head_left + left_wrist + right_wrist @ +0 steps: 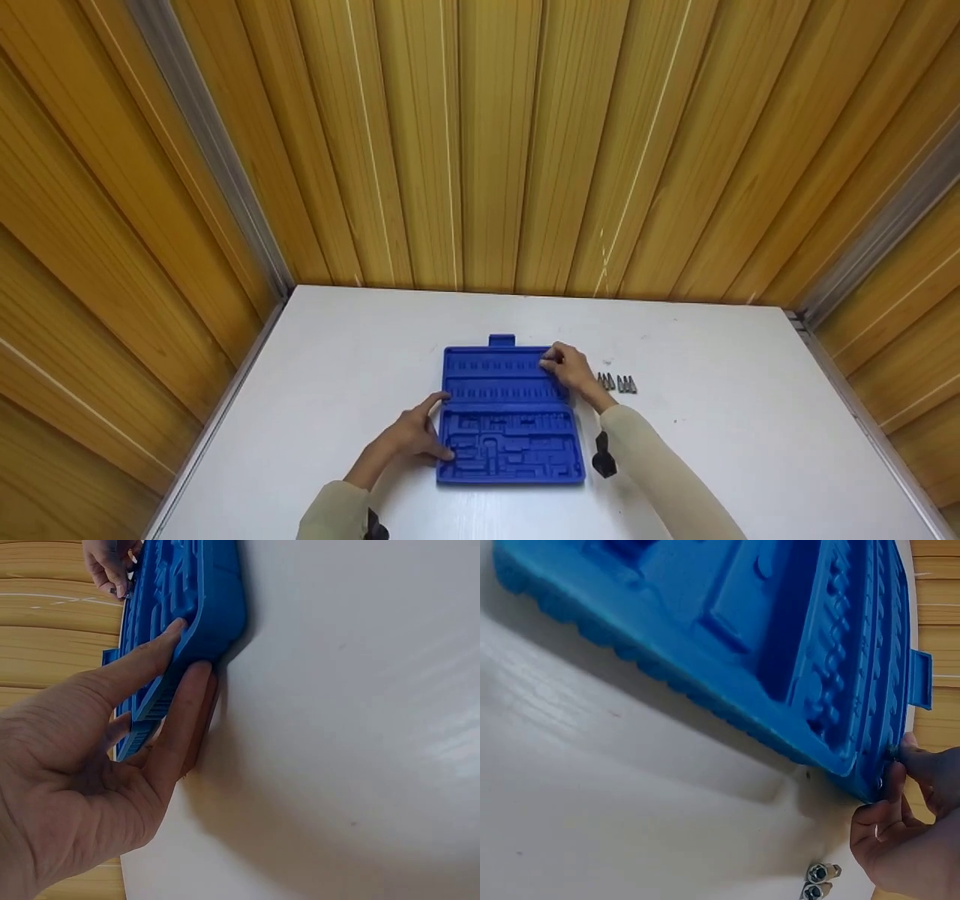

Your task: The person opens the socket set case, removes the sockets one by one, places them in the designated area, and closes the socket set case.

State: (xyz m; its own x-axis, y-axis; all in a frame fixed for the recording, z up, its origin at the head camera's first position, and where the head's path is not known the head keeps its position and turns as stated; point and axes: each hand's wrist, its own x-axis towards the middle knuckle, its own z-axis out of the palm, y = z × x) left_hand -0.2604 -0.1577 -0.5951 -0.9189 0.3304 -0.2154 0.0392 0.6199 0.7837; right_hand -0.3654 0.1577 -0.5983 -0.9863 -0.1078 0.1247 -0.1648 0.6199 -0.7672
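A blue plastic tool case lies unfolded on the white table, its moulded slots facing up. My left hand grips its left edge; in the left wrist view the thumb presses on the rim and the fingers are against the outer side. At the upper right corner of the far half, my right hand pinches a small metal piece, mostly hidden by the fingertips. Small metal sockets stand in two short groups on the table, just right of that hand.
A latch tab sticks out from the case's far edge. The white table is bounded by yellow wood-patterned panels at the back and both sides, with metal posts in the corners.
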